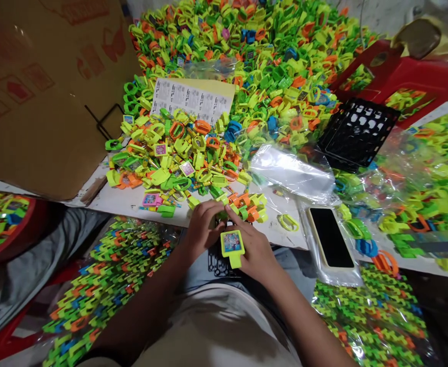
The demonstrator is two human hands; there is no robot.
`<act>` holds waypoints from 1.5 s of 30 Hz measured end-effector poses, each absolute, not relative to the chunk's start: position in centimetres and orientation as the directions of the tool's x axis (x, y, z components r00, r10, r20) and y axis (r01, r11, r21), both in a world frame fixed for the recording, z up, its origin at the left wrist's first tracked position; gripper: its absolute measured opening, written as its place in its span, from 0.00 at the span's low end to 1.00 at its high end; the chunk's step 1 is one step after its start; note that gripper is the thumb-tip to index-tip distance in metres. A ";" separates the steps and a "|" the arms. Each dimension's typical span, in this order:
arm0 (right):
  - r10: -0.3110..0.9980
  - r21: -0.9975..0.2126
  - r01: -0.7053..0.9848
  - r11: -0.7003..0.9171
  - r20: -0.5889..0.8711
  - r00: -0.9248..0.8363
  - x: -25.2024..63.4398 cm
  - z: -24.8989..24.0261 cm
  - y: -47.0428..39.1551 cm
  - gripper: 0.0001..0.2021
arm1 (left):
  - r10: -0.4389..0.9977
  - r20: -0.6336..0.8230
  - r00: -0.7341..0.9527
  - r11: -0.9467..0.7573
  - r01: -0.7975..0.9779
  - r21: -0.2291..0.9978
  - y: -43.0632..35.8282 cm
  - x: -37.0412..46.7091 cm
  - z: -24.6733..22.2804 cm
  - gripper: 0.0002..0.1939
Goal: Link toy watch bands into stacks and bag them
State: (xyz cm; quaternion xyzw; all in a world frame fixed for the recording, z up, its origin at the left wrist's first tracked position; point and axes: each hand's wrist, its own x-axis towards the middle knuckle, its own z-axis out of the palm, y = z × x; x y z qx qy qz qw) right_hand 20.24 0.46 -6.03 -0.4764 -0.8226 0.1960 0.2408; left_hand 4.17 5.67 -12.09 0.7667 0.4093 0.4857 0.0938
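Note:
Over my lap, at the table's front edge, my left hand and my right hand meet above a black plastic lattice tray. A yellow toy watch with a colourful square face lies at the inner side of my right hand, its strap end hanging down. My left fingers are curled and bent over the tray's far part; what they pinch is hidden. Orange and yellow watch pieces lie just beyond my fingertips, on the white table.
A huge heap of toy watches covers the table's back. A sticker sheet, clear bags, a phone and a black basket lie around. A cardboard box stands left. Bagged watches flank my lap.

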 end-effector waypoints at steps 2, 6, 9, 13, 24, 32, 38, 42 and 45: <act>0.879 -0.501 0.727 0.470 0.186 -0.440 20.2 -6.3 0.4 0.12 | 0.753 0.646 0.124 -0.606 0.511 0.609 5.6 4.5 -12.4 0.20; 0.884 -0.340 0.816 0.467 0.161 -0.439 20.0 -6.8 0.3 0.11 | 0.803 0.595 0.048 -0.554 0.428 0.714 5.5 4.8 -13.1 0.24; 0.888 -0.268 0.847 0.460 0.163 -0.431 19.7 -7.0 0.2 0.10 | 0.791 0.612 0.001 -0.556 0.420 0.717 4.9 4.7 -13.1 0.23; 0.871 -0.237 0.841 0.486 0.215 -0.443 19.4 -7.1 0.2 0.09 | 0.826 0.563 0.040 -0.511 0.476 0.716 3.5 4.4 -13.1 0.11; 0.842 -0.281 0.817 0.504 0.371 -0.392 19.2 -9.2 0.1 0.09 | 0.800 0.594 0.086 -0.467 0.711 0.526 4.4 4.3 -15.3 0.05; 0.815 -0.321 0.789 0.525 0.456 -0.357 19.0 -11.9 0.4 0.11 | 0.679 0.733 0.045 -0.559 0.678 0.477 4.6 5.2 -14.5 0.06; 0.810 -0.360 0.770 0.527 0.487 -0.328 19.1 -12.5 0.5 0.11 | 0.665 0.747 0.005 -0.545 0.687 0.481 5.1 5.4 -14.5 0.10; 0.829 -0.376 0.775 0.508 0.456 -0.322 19.1 -12.5 0.4 0.10 | 0.644 0.764 0.046 -0.601 0.649 0.467 5.7 5.2 -14.7 0.11; 0.827 -0.400 0.760 0.512 0.467 -0.312 19.0 -12.0 0.4 0.10 | 0.616 0.780 0.106 -0.643 0.640 0.420 6.2 4.9 -14.5 0.11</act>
